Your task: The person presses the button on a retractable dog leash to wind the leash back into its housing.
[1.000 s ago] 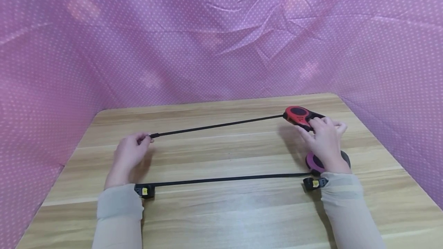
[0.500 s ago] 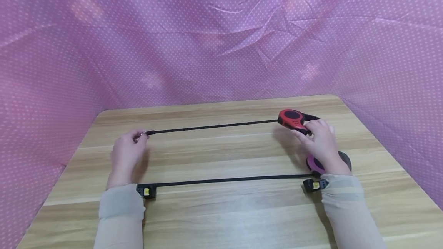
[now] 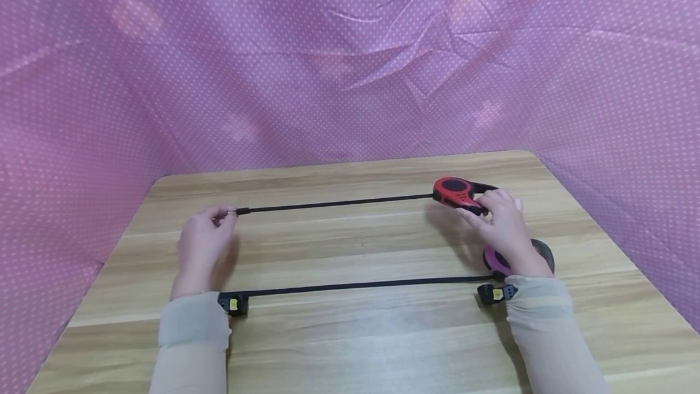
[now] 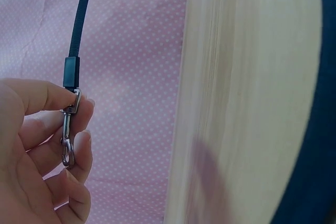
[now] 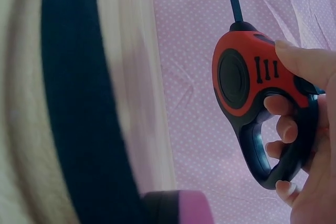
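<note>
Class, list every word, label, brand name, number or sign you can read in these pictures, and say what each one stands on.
No readable text in any view.
Red leash handle: three raised black bars only, not letters.
Purple leash handle: no print visible.
Metal clip in the left hand: no marking visible.
Yellow tags on the wrist cameras: too small to read.

leash case: showing red with black grip, in right hand
strap: running black
clip: gleaming silver, in left hand
cloth: showing pink with white dots
table: showing pale wood grain
</note>
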The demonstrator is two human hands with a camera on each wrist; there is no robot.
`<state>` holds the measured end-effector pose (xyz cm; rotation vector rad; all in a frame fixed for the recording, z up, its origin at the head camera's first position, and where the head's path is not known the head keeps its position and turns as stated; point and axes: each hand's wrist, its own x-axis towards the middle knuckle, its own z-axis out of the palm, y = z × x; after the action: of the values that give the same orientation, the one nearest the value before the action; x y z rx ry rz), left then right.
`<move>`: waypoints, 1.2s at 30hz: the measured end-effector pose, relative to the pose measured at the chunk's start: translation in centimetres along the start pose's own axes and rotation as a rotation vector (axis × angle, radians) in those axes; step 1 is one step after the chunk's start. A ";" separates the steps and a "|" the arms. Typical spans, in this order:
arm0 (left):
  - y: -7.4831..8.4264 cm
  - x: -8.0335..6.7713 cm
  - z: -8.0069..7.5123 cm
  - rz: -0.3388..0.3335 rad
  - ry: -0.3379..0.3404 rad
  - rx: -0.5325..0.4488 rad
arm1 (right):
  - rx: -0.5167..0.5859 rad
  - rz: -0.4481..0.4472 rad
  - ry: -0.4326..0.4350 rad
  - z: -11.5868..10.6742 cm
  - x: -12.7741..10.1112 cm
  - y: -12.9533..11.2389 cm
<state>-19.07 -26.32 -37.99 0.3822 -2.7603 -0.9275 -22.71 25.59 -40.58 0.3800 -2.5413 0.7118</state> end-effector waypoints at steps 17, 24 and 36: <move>0.3 -0.1 0.4 0.006 -0.019 0.036 | 0.005 0.005 -0.052 0.1 0.0 -0.3; 0.5 -0.1 0.5 0.006 -0.037 0.060 | 0.023 0.000 -0.029 0.2 0.0 -0.4; 0.9 -0.2 0.7 0.025 -0.028 0.078 | 0.025 -0.036 0.011 0.5 0.1 -0.3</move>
<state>-19.23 -25.16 -37.95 0.3492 -2.8265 -0.8281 -22.85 25.06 -40.78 0.4285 -2.5105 0.7312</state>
